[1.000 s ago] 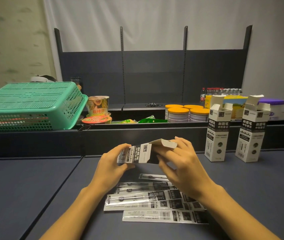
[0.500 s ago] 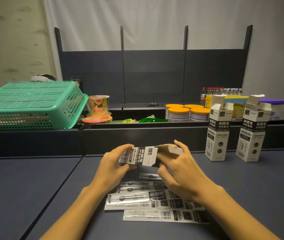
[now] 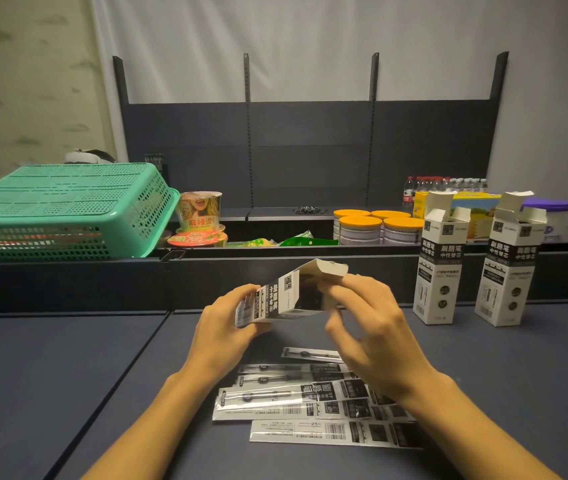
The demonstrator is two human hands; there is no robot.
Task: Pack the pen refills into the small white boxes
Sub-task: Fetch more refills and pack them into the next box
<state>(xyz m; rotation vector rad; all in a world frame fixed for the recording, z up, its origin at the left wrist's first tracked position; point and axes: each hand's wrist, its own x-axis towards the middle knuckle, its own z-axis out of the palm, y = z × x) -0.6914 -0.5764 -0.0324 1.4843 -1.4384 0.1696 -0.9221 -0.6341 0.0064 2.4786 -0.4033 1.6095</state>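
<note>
We list a small white-and-black cardboard box, matt printed card with a plain greyish inner flap. Flat pen-refill packets are glossy clear plastic film backed by printed paper. We note a dark blue-grey table top, smooth and matt; a mint-green perforated plastic basket, slightly shiny; and round tins with orange plastic lids.

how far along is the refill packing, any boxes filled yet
Early to midway, at a guess. Two white boxes stand upright at the right, top flaps open; whether they hold refills cannot be seen. In hand: the left hand grips a third box while the right hand works its open flap. Left: several refill packets lie unpacked on the table.
</note>
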